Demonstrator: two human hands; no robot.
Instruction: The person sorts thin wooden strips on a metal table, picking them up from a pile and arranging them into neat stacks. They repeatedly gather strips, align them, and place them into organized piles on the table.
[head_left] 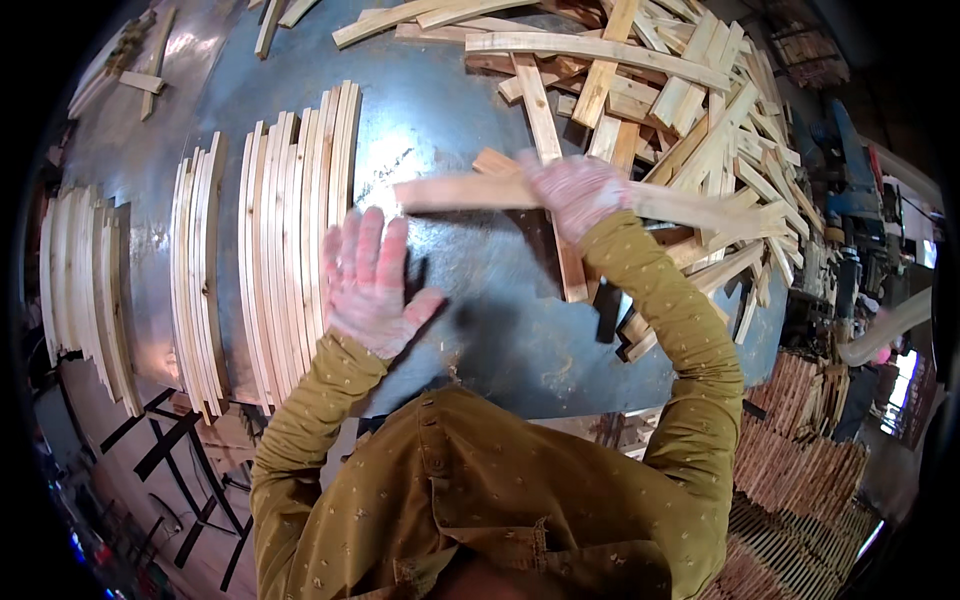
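Observation:
My right hand (580, 197), in a pale glove with reddish patches, is closed around a wooden slat (460, 193). The slat lies crosswise above the metal table (480, 345), its ends blurred by motion. Gloved the same way, my left hand (370, 285) is held flat with its fingers spread, beside the right edge of a row of slats (300, 230) standing side by side. Nothing is in that hand. Beneath the held slat, another slat (540, 110) slants down from the jumbled pile (690, 120).
Two more rows of aligned slats, one (198, 270) near the row by my left hand and one (85, 290) at the far left, lie on the table. Loose slats lie along its far edge. Stacked wood (800, 450) stands below right, and a dark metal frame (190, 470) below left.

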